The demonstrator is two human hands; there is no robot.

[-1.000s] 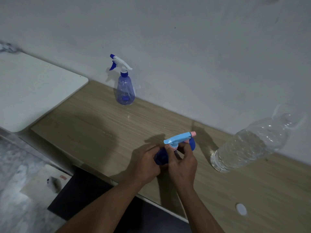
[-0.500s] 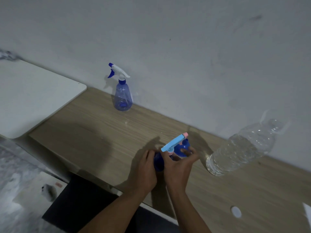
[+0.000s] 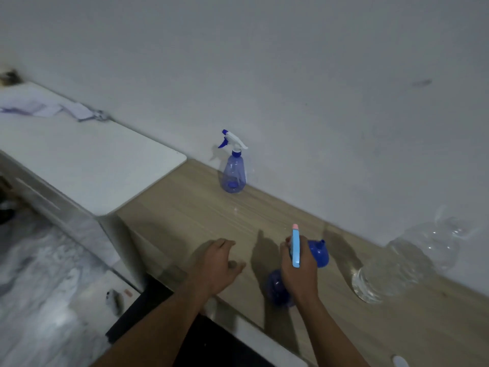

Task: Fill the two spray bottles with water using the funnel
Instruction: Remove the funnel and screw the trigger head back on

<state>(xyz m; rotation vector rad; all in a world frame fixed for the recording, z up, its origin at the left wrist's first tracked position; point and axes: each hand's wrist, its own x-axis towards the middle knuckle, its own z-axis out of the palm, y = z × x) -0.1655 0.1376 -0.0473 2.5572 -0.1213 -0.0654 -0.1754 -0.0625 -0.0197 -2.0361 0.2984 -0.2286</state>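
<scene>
A blue spray bottle [image 3: 277, 288] with a light-blue trigger head and pink nozzle stands near the front edge of the wooden counter [image 3: 201, 215]. My right hand [image 3: 299, 271] is wrapped around its neck and head. Just behind that hand lies a blue funnel [image 3: 318, 251], spout pointing up. My left hand [image 3: 219, 263] hovers over the counter to the left, fingers apart, holding nothing. A second, clear-blue spray bottle [image 3: 234, 172] with a white and blue trigger stands upright against the wall. A large clear water bottle [image 3: 399, 263] sits at the right.
A white tabletop [image 3: 87, 165] adjoins the counter on the left, with papers at its far end. A small white cap [image 3: 400, 361] lies near the counter's front right. Below the counter are a marble floor and a dark mat.
My left hand has let go of the near spray bottle and moved left. The right hand keeps hold and the trigger head has turned to point away. The camera swung left.
</scene>
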